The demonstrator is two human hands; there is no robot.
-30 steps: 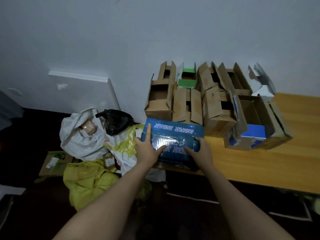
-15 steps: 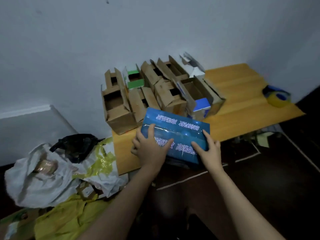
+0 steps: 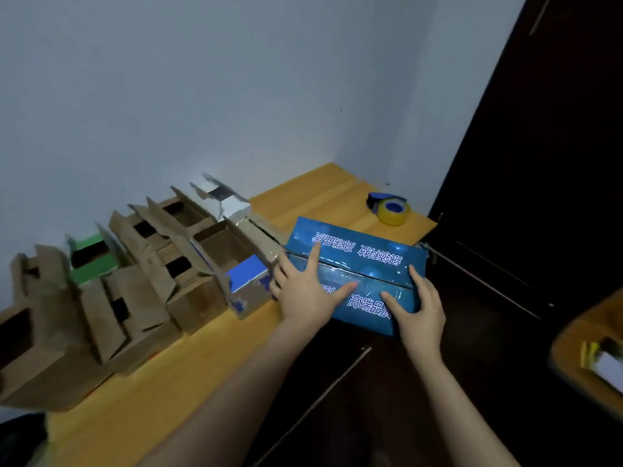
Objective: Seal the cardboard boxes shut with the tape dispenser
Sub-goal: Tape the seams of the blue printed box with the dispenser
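Pressing down with both palms, I judge this job barely begun. Well to the left of my left hand a row of brown cardboard boxes stands with flaps up, none closed or taped as far as I can see. The last of them, a box with a blue panel, sits just beside that hand. The left hand lies flat and spread on the blue box, fingers straight, holding its folded flaps down. My right hand does the same at the near right corner, fingers extended on the top and grasping nothing. Between the hands the flap seam runs across. The lid is glossy, and I cannot tell whether any tape is on it. The tape dispenser, with its yellow roll, lies untouched beyond my right hand, near the far corner, so fetching it looks like the next need. Everything rests on a light wooden table set against a pale wall. To the right of my grip stands a dark door, and at the lower right a second wooden surface shows, too blurred to read.
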